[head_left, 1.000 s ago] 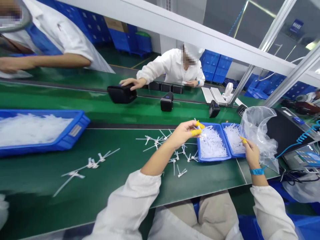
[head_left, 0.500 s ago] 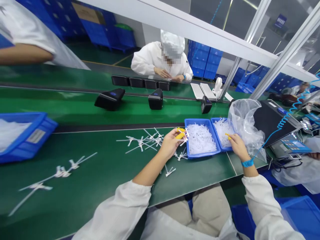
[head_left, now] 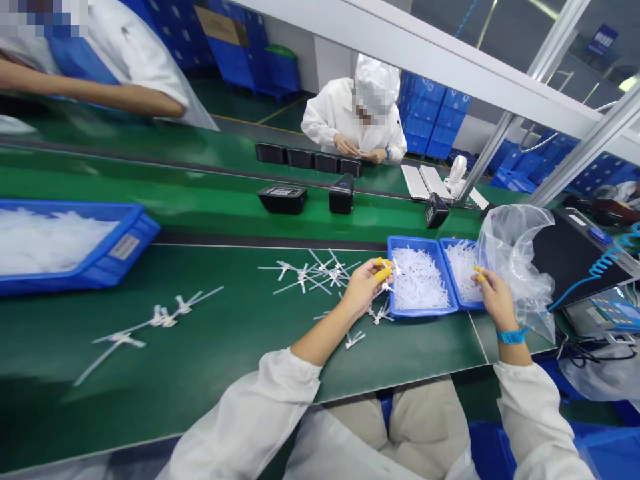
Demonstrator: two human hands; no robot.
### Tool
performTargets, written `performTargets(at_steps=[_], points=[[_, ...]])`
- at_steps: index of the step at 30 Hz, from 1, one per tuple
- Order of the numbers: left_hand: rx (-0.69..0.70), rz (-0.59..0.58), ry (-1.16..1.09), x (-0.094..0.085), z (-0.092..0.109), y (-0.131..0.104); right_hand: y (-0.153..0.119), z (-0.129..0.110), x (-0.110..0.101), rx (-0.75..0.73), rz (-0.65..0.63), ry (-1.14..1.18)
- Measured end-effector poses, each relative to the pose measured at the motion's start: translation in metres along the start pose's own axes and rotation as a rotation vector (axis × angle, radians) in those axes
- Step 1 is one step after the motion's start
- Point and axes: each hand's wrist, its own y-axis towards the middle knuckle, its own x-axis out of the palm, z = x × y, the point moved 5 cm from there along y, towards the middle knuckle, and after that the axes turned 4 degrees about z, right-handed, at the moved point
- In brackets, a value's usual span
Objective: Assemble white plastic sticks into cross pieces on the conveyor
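Observation:
My left hand (head_left: 369, 285), with yellow finger covers, pinches a small white plastic piece with thin strips (head_left: 397, 267) at the left rim of a blue bin (head_left: 453, 283) full of short translucent strips (head_left: 420, 279). My right hand (head_left: 496, 299) is over a second blue bin (head_left: 470, 305) that holds similar strips (head_left: 461, 263). Its thumb and finger, also in yellow covers, are pressed together; what they hold is too small to make out. A blue wrist strap (head_left: 513, 336) circles that wrist. White pieces with strips attached (head_left: 303, 275) lie left of my left hand.
More such pieces (head_left: 163, 316) lie farther left, near a large blue bin (head_left: 113, 267). Black devices (head_left: 341, 193) stand on the green belt (head_left: 215, 208). A clear plastic bag (head_left: 515, 247) leans over the right bin. Two co-workers (head_left: 357, 120) sit across; a coiled blue cord (head_left: 613, 257) hangs right.
The view has swung left, so most things appear farther right. The leftmost black device on the belt shows another side and sits closer to the middle one. Both hands keep near the same bins.

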Motion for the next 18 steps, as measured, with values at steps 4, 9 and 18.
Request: performTargets(at_steps=[4,9,18], points=[[-0.003,-0.003,-0.043,0.002,0.002,0.000,-0.003,-0.026,-0.004,0.025,0.063,0.191],[-0.023,-0.027,-0.109,0.004,0.006,-0.003,-0.014,-0.091,0.049,0.009,-0.165,0.462],[-0.029,0.008,-0.165,0.000,0.005,-0.003,-0.035,-0.156,0.162,0.051,-0.577,0.665]])
